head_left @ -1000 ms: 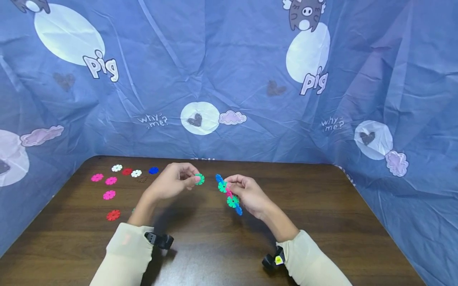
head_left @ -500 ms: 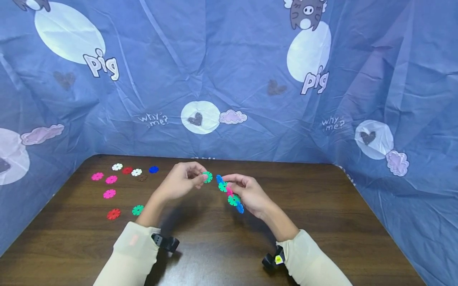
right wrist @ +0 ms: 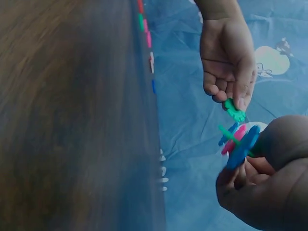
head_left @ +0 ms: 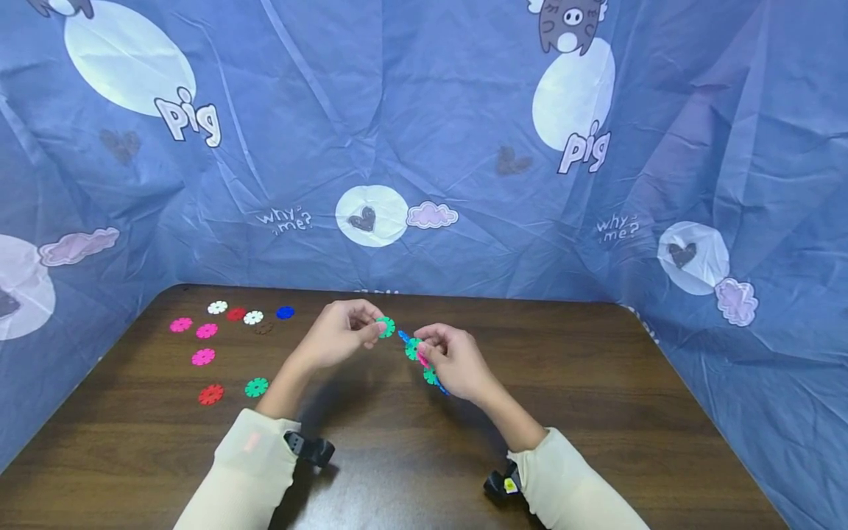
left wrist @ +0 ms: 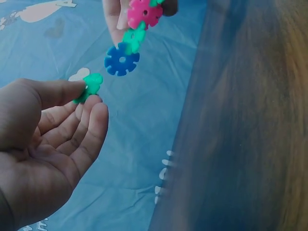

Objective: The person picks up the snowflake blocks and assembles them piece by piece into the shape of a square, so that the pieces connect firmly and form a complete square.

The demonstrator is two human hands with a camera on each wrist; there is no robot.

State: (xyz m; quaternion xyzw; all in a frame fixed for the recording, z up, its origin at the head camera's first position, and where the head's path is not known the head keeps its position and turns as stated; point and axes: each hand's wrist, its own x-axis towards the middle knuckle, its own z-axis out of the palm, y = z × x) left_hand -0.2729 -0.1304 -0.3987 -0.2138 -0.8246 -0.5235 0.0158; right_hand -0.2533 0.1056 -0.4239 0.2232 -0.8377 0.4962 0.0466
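My left hand (head_left: 338,335) pinches a green notched plastic disc (head_left: 386,327) between thumb and fingertips, above the table. My right hand (head_left: 457,361) grips a chain of interlocking discs near its middle. In the left wrist view, the chain shows a blue disc (left wrist: 122,59) at its near end, then a green disc (left wrist: 134,39) and a pink disc (left wrist: 144,13). Another blue disc (right wrist: 243,147) forms the chain's other end in the right wrist view. A small gap separates the left hand's green disc from the chain's blue end. Fingers partly hide the pink disc.
Loose discs lie on the brown wooden table (head_left: 563,412) at the left: a red disc (head_left: 210,394), a green disc (head_left: 256,387), a blue disc (head_left: 285,313), and several pink and white ones. A blue printed cloth (head_left: 464,147) hangs behind the table.
My left hand has moved right with its green disc, closer to the chain. In my right hand the chain has turned, so its blue end discs now look edge-on in the head view.
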